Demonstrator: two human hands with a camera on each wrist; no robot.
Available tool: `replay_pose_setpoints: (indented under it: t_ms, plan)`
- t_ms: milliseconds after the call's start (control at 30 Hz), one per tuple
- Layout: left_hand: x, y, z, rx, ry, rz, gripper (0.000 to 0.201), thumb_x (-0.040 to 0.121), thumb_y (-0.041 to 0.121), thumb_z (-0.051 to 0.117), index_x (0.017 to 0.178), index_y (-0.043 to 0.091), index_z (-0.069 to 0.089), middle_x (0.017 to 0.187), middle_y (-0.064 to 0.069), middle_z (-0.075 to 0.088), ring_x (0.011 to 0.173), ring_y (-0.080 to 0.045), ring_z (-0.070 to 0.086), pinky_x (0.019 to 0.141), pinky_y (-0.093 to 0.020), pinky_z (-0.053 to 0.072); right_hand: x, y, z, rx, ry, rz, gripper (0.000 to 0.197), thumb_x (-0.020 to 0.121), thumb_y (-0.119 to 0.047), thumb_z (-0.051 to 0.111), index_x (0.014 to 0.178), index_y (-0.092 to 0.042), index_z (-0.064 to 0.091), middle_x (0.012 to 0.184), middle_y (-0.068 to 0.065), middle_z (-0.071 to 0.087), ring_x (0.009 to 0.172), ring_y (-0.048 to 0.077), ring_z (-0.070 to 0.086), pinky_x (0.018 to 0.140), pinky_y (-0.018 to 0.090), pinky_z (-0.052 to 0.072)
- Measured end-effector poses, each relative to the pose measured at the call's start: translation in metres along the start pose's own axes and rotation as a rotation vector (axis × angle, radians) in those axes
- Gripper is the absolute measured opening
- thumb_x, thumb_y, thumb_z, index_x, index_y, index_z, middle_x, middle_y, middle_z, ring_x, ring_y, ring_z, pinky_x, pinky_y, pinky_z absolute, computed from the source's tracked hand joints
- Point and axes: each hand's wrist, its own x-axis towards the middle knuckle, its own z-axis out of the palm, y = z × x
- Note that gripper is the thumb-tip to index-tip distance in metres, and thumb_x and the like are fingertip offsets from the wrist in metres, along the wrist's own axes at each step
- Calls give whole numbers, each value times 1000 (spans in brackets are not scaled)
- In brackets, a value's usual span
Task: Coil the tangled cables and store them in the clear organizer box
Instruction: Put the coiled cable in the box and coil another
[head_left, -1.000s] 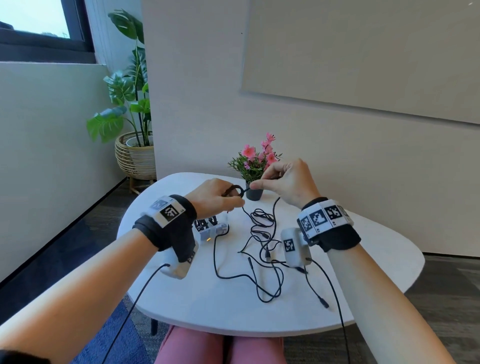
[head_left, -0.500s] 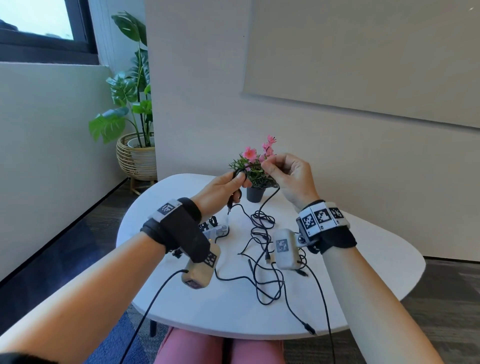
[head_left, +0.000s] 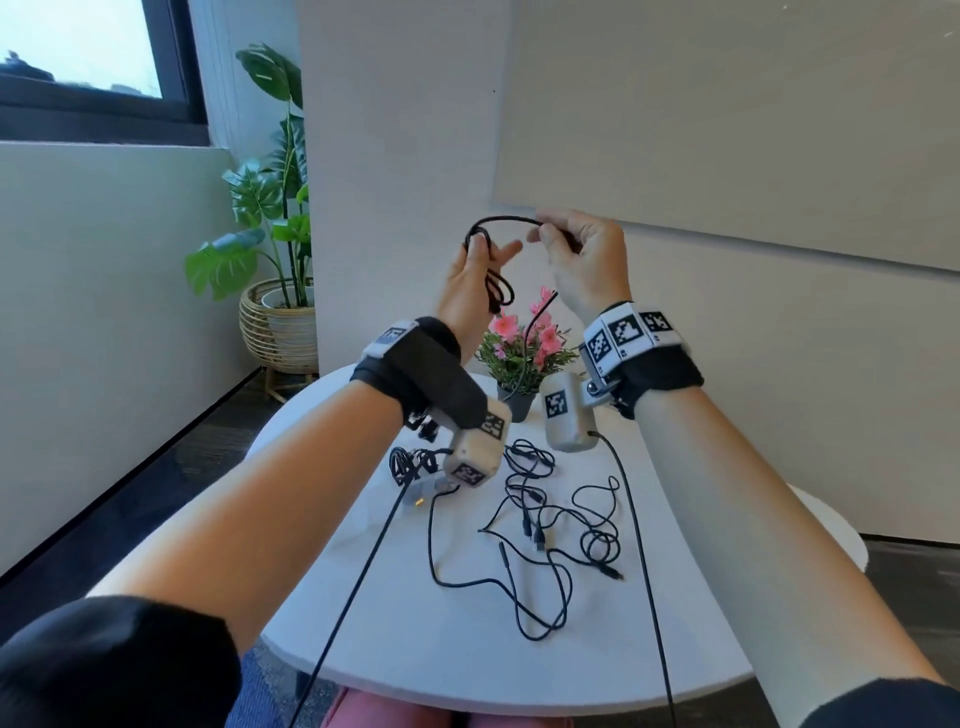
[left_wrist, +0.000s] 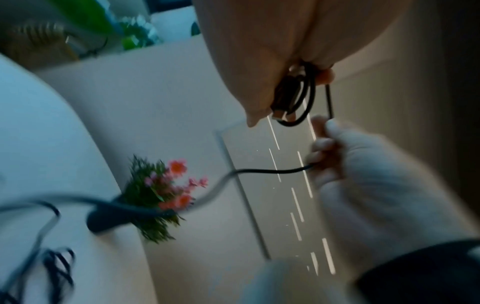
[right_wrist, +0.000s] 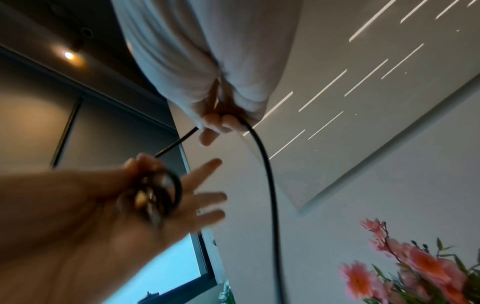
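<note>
My left hand (head_left: 485, 257) is raised above the table with a small coil of black cable (head_left: 496, 291) pinned under its thumb, the other fingers spread; the right wrist view shows that coil (right_wrist: 158, 195) against the palm. The cable arcs across to my right hand (head_left: 553, 236), which pinches it between curled fingers (right_wrist: 221, 123), then hangs down towards the table. A tangle of several black cables (head_left: 550, 525) lies on the white table (head_left: 467, 649). The clear organizer box (head_left: 423, 488), with coiled cables in it, is partly hidden behind my left wrist camera.
A small pot of pink flowers (head_left: 519, 358) stands at the table's far side, right under my hands and the hanging cable. A large plant in a wicker basket (head_left: 280, 322) stands on the floor at the left. Each wrist camera's own cable trails off the table's front edge.
Both hands have risen from just above the table to well above the flowers, lifting the cable. The coil in my left hand has grown and the hands have spread apart.
</note>
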Motion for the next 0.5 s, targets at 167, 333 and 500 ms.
replay_pose_setpoints:
  t_ms: [167, 333, 500]
  plan:
    - [11, 6, 9, -196, 62, 35, 32, 103, 30, 19, 77, 18, 34, 132, -16, 54, 111, -21, 55, 77, -30, 42, -21, 12, 1, 75, -111, 121, 14, 92, -24, 59, 87, -16, 69, 58, 3, 64, 43, 9, 51, 48, 22, 42]
    - [13, 5, 5, -241, 162, 5, 27, 103, 28, 21, 84, 16, 37, 83, -2, 61, 80, -19, 68, 69, -33, 51, -53, 26, 3, 48, -390, 189, 33, 99, -31, 41, 95, -14, 68, 59, 2, 48, 46, 7, 41, 55, 19, 34]
    - [17, 9, -3, -296, 223, -131, 31, 101, 23, 25, 71, 17, 32, 52, 7, 39, 36, -6, 32, 37, -15, 32, -79, 41, 1, 140, -520, 252, 34, 99, -28, 43, 83, -9, 66, 56, -2, 34, 52, 11, 31, 52, 22, 27]
